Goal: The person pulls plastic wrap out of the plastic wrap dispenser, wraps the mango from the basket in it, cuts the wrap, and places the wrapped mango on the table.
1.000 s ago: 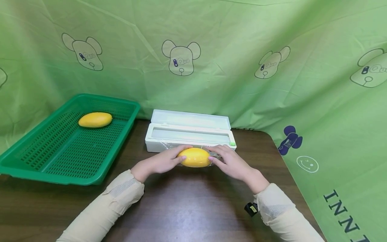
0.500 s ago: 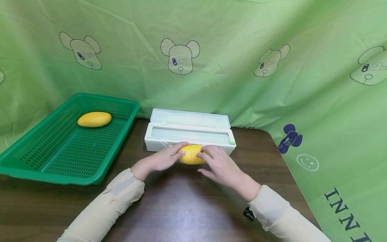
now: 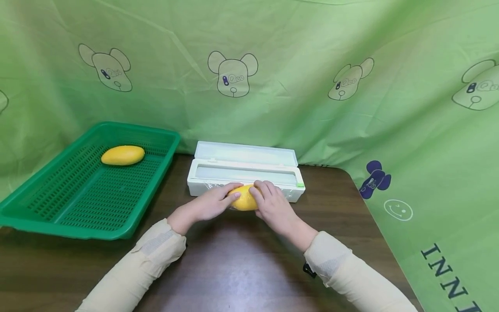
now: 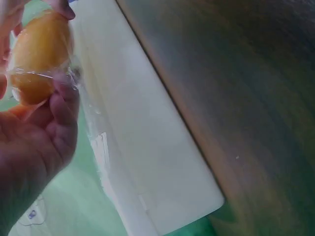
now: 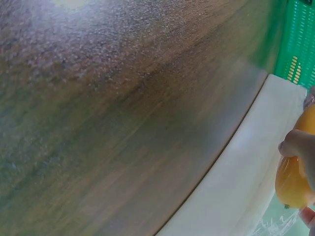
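Note:
A yellow mango (image 3: 244, 198) partly covered by clear cling film (image 4: 30, 73) is held up just in front of the white cling film dispenser (image 3: 245, 171). My left hand (image 3: 210, 203) grips its left end, the thumb on the near side. Over the right end my right hand (image 3: 274, 210) curls its fingers, hiding that part of the fruit. Film stretches from the mango to the dispenser's front, wrinkled along the edge in the left wrist view. The dispenser's clear lid (image 3: 245, 152) stands raised at the back.
To the left sits a green plastic basket (image 3: 130, 223) with a second yellow mango (image 3: 122, 155) inside. Behind the brown wooden table (image 3: 241, 277) hangs a green printed curtain (image 3: 288, 108).
My right hand has let go of the mango's right end, shifted left and taken hold over its top and right side. My left hand keeps its grip; the mango has moved slightly left and back.

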The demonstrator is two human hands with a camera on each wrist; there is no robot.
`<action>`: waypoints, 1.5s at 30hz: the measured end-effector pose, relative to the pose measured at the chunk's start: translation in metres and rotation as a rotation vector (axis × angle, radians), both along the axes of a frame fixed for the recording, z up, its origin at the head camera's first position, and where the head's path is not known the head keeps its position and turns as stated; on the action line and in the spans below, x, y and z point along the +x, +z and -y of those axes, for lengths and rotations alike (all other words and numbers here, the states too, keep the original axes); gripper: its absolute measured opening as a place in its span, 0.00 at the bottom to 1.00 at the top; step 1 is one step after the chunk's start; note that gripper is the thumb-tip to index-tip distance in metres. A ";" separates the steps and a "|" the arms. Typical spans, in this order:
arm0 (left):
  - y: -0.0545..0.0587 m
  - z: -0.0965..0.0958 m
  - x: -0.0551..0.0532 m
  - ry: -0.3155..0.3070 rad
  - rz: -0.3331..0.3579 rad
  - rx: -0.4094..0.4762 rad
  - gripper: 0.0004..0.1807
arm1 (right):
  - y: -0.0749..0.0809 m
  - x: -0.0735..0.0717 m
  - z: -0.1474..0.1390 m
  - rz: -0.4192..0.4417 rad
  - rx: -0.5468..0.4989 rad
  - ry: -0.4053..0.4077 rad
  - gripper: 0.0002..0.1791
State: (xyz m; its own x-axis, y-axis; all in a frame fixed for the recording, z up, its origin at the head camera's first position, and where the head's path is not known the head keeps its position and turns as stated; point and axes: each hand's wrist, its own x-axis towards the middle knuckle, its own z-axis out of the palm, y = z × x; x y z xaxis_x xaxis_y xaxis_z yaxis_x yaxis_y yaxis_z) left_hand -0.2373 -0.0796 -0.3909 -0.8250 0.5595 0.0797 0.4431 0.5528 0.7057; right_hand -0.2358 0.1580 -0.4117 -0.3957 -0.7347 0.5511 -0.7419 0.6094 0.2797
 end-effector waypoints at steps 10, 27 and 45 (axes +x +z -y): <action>0.010 -0.009 0.018 0.168 -0.419 -0.033 0.17 | -0.002 -0.002 0.003 0.042 -0.041 -0.024 0.44; -0.017 -0.028 0.004 0.112 -0.678 -0.143 0.31 | 0.004 -0.007 0.000 0.205 -0.101 -0.030 0.41; -0.017 -0.014 -0.007 0.104 -0.514 -0.042 0.33 | 0.004 -0.009 -0.011 0.278 -0.231 -0.004 0.37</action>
State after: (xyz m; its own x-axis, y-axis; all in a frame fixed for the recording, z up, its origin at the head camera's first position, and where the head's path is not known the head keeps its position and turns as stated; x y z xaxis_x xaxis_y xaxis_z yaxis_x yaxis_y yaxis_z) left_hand -0.2444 -0.0658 -0.4081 -0.7366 0.4880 0.4682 0.6676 0.6353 0.3881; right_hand -0.2449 0.1687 -0.4073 -0.5565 -0.6010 0.5737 -0.7674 0.6364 -0.0778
